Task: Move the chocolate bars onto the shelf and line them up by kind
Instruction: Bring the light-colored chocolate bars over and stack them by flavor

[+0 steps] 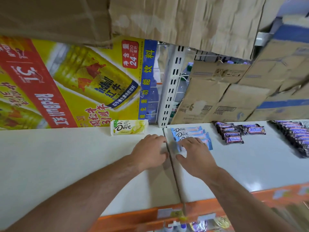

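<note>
On the white shelf [250,164], several blue Dove bars [189,132] lie stacked in a fanned pile just right of the shelf seam. My right hand [195,154] lies over the nearest blue bar, fingers on top and thumb at its near edge, gripping it. My left hand [150,151] sits just left of the seam with fingers curled. Its fingertips are hidden, and whether they touch the bar is unclear. A yellow Dove bar [128,127] lies alone at the back left. Snickers bars [229,133] sit in a short row, with one more bar [254,130] beside them.
A long row of Snickers [297,138] runs along the far right. A Red Bull carton [66,84] and brown cardboard boxes [217,96] stand behind the shelf, with a white slotted upright [170,87] between them. An orange shelf edge [150,215] with price tags runs along the front.
</note>
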